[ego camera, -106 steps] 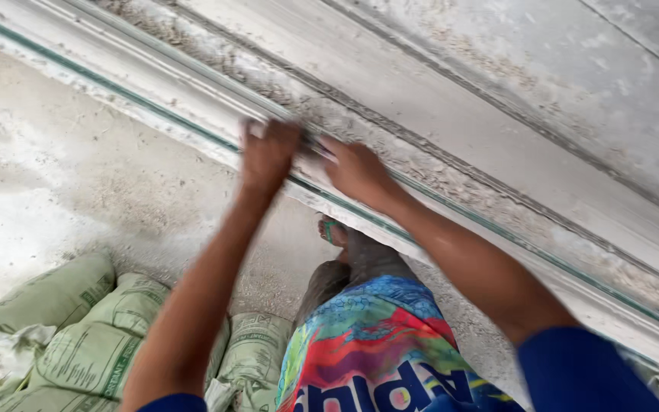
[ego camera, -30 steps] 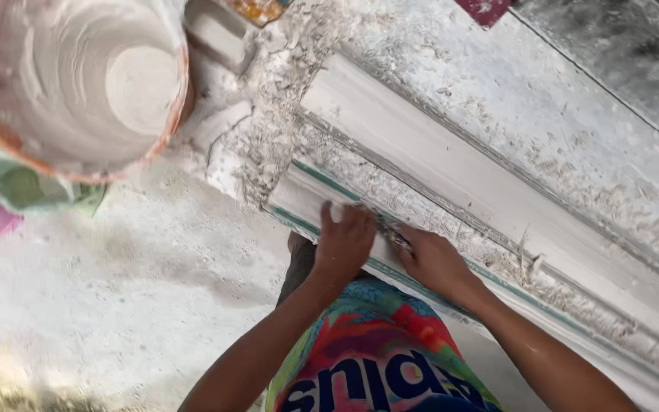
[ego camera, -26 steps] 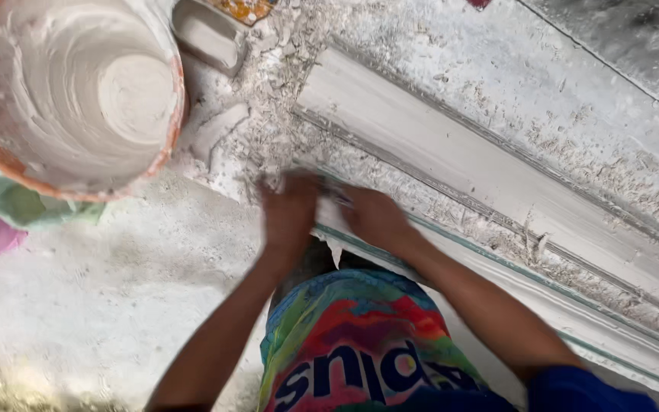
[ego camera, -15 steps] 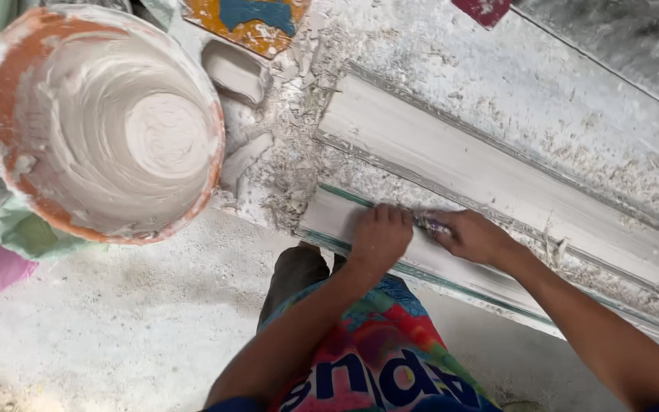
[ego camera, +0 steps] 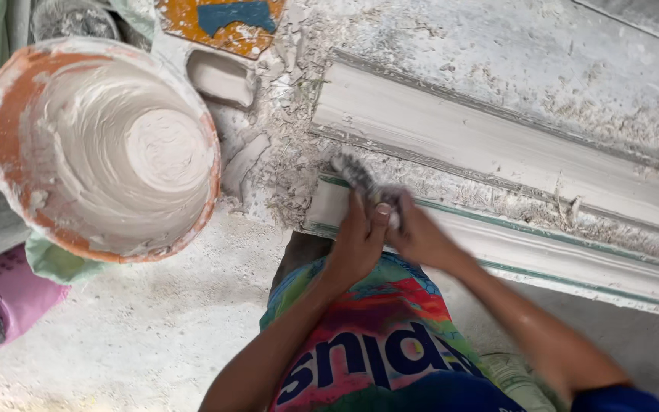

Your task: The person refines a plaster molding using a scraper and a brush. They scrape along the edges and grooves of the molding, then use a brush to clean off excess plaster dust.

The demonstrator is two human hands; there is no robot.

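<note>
Bench end with bucket, mouldings and two hands

Bucket (ego camera: pixel 101 149) at left, standing on the floor beside the bench end (ego camera: pixel 284 99). Small trough mould (ego camera: pixel 223 76) just right of the bucket's rim, a flat board (ego camera: pixel 219 23) behind it. Far moulding strip (ego camera: pixel 497 145) runs rightward along the bench; near moulding strip (ego camera: pixel 573 255) lies parallel in front of it. Left hand (ego camera: pixel 356 244) and right hand (ego camera: pixel 417 233) meet on the near strip's left end, touching each other, a brush (ego camera: pixel 356 177) between them reaching toward the far strip. Bags (ego camera: pixel 1 301) on the floor, lower left.
</note>
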